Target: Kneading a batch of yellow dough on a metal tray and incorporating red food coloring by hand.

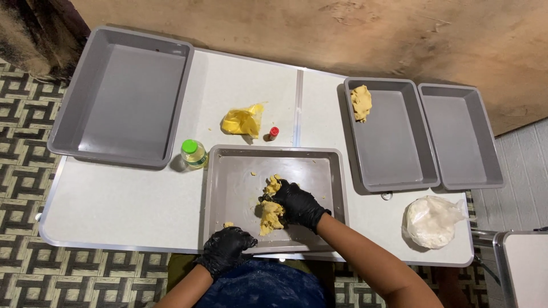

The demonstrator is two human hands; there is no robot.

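Right hand (298, 204), black glove, fingers curled down over the yellow dough lump (272, 210), gripping and pressing it into the metal tray (228, 177) at the tabletop (114, 199) near edge, centre. Left hand (227, 250), also gloved, loosely closed on the tray's near rim, holding no dough; one small crumb (228, 225) just beside it. Oil bottle (194, 154) with green cap sits off the tray's far-left corner. Second dough piece (361, 102) lies in the grey bin (394, 165) toward the right edge. White bag (432, 221) near the near-right corner.
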